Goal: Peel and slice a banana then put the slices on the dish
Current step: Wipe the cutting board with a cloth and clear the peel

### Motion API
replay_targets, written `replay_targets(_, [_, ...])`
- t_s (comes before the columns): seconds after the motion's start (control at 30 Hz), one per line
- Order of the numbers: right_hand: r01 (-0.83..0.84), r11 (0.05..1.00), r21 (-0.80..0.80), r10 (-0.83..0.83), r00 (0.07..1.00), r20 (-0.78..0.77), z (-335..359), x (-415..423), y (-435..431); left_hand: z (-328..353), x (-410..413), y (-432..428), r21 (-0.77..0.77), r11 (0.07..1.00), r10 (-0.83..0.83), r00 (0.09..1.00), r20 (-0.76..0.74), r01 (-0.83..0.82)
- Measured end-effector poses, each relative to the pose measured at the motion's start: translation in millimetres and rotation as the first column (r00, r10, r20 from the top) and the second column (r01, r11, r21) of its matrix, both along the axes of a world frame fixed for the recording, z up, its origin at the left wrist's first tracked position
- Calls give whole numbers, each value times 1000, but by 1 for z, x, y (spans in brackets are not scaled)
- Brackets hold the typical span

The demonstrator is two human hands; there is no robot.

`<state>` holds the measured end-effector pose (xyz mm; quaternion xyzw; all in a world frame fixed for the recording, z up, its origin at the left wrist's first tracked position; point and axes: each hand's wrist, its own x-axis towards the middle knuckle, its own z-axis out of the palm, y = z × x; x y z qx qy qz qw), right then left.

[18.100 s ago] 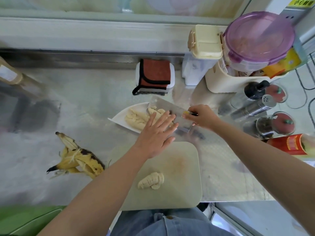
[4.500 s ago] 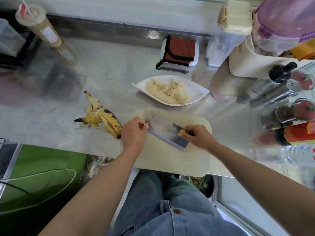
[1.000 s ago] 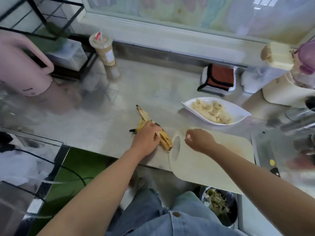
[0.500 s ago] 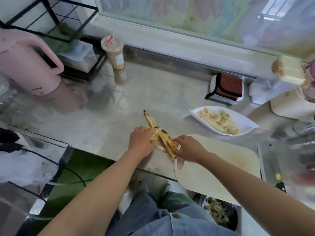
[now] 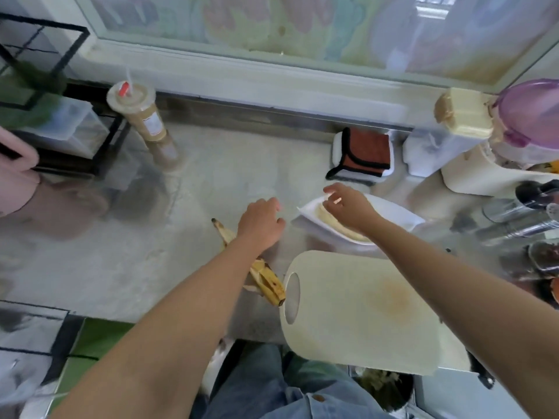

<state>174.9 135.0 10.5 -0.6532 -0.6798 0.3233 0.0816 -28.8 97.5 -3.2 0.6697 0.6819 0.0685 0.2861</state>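
banana slices lie in the white dish, directly under the right hand, whose fingers are loosely spread and grip nothing. left hand hovers just beside the dish, fingers relaxed and empty, with the banana peel beneath its forearm.

Both bare arms stretch forward, the left forearm rising from the lower left and the right forearm from the lower right. The left hand is palm down, fingers loosely bent, nothing in its grip. The right hand, just beside it and slightly further forward, has relaxed, slightly spread fingers, blurred at the tips.
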Motion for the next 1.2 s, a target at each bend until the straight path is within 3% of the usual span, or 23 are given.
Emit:
replay_targets(0.23, [126, 991, 32, -130, 981, 144, -16, 22, 61, -10, 25, 66, -54, 992, -114, 993, 34, 116])
replay_targets(0.53, [227, 971, -81, -201, 947, 251, -37, 31, 94, -33, 32, 107, -110, 986, -119, 989, 83, 128])
replay_targets(0.63, [220, 975, -28, -204, 940, 272, -39, 32, 96, -36, 32, 112, -106, 988, -102, 986, 130, 116])
replay_targets(0.7, [254, 966, 52, -259, 943, 211, -33, 34, 98, -36, 33, 112, -96, 991, -72, 982, 176, 90])
replay_targets(0.8, [396, 901, 176, -375, 916, -144, -11, 34, 93, -29, 38, 110, -96, 995, 47, 940, 339, -15])
replay_targets(0.83, [466, 872, 150, -408, 861, -302, -2, 30, 90, -24, 41, 111, -126, 989, 124, 893, 432, -77])
replay_targets(0.9, [571, 821, -7, -474, 674, -566, 12, 20, 82, -10, 48, 115, -336, 916, 387, 695, 606, -217])
replay_targets(0.97, [589, 784, -196, -525, 462, -715, 23, 9, 74, 3, 56, 116, -598, 766, 629, 468, 620, -237])
replay_targets(1.07, [457, 758, -465, -573, 126, -810, 36, -5, 62, 14, 61, 111, -765, 626, 779, 175, 603, -150])
replay_targets(1.13, [354, 777, -521, -576, 66, -815, 41, -12, 53, 17, 58, 106, -799, 595, 803, 16, 596, -90])
replay_targets(1.2, [311, 795, -521, -573, 104, -813, 43, -16, 44, 21, 53, 98, -736, 670, 740, 5, 673, -94])
